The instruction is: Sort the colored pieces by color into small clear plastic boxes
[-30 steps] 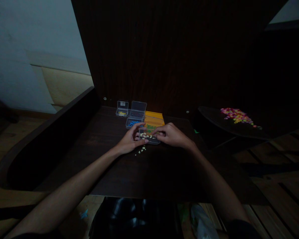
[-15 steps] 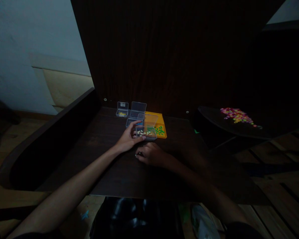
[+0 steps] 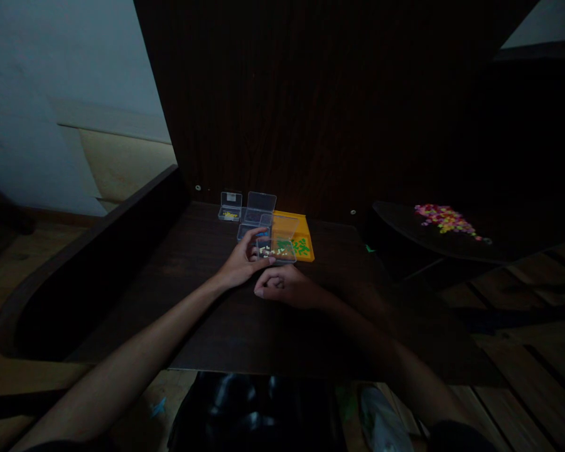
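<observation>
My left hand (image 3: pixel 240 263) grips the left end of a clear plastic box (image 3: pixel 289 258), thumb along the front and fingers behind. Small pale pieces (image 3: pixel 267 252) are scattered inside that box. Just in front of it, my right hand (image 3: pixel 286 286) is closed with its fingers curled in; anything between them is hidden. Behind the box is a yellow-orange tray (image 3: pixel 307 227) holding small green pieces (image 3: pixel 302 247). An open clear case (image 3: pixel 262 201) with blue bits stands behind my left fingers. Farther left, a smaller open case (image 3: pixel 230 199) contains yellow pieces (image 3: pixel 230 215).
A dark wooden desktop (image 3: pixel 207 342) carries all the boxes, with a tall dark panel (image 3: pixel 273 113) behind and a raised side board (image 3: pixel 89 263) at left. On a shelf (image 3: pixel 405 229) to the right lies a heap of pink, red and yellow pieces (image 3: pixel 445 218).
My right hand has moved slightly up toward the box, its fingers curling further; a small pale spot at its fingertips no longer shows. My left hand and the box stay put.
</observation>
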Available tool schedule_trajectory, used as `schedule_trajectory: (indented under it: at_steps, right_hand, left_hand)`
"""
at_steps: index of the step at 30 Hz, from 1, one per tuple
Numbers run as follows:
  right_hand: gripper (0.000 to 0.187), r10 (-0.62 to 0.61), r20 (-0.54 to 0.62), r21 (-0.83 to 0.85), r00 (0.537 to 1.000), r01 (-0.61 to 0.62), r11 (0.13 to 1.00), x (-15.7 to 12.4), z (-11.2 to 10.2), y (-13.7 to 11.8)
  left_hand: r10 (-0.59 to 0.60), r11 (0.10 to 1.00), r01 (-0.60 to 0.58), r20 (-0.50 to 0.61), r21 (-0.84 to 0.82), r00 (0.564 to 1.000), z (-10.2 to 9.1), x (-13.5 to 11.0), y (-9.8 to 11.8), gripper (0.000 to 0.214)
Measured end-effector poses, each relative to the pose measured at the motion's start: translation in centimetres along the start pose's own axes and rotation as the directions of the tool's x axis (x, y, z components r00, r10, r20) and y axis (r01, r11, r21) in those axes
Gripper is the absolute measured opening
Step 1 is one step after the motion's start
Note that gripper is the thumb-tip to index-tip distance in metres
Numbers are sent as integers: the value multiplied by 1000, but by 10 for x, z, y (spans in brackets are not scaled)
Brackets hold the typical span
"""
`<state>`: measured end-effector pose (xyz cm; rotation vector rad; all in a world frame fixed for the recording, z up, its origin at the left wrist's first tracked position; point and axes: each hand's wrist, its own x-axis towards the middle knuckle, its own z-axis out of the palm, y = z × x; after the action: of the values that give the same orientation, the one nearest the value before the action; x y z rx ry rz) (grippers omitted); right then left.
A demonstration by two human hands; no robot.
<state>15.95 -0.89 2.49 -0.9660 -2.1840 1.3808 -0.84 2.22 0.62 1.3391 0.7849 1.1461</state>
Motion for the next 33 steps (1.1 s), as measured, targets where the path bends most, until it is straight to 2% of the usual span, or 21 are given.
schedule_trajectory:
  at_steps: [3,6,10,13,17,20,22,27,30,33]
  right_hand:
    - [28,108,5,305,994,-105,947,-1,-9,-7]
    - [29,142,-8,495,990,-119,861,-3,-14,-12]
    - [29,160,-32,619,987,-106,778,-5,-20,-14]
    - [28,170,-91,614,981,-80,786,-7,-26,-15]
    - [27,137,-256,471,957,-1,882,-9,-41,-13]
    - [26,65,-338,204,939,5,979,-10,-55,-7]
    - [24,9,-350,-10,937,-13,1000,-9,-62,-3]
    - [16,-78,-300,-394,951,-49,918,-7,-66,0]
    - [15,-84,-280,-514,956,-76,854,-5,-63,-2]
    - [15,-55,-268,-567,962,-111,816,-3,-60,-5]
  left_hand:
    - [-1,1000,1,18,4,1000,0,-1,1,71]
    - [-5,1000,5,26,11,1000,-1,-1,0,70]
    - [-4,1000,3,40,9,999,-2,0,-2,72]
    - [5,1000,-5,54,9,999,0,-1,-2,71]
    - [-5,1000,6,76,-13,997,2,-3,0,69]
    - [-19,999,23,103,-38,994,4,-4,1,69]
    - [-22,998,29,131,-52,991,5,-4,1,70]
    - [-25,997,38,172,-73,985,5,-5,0,70]
    - [-20,997,34,175,-74,984,6,-5,0,69]
    - [-22,997,34,175,-67,984,5,-5,0,69]
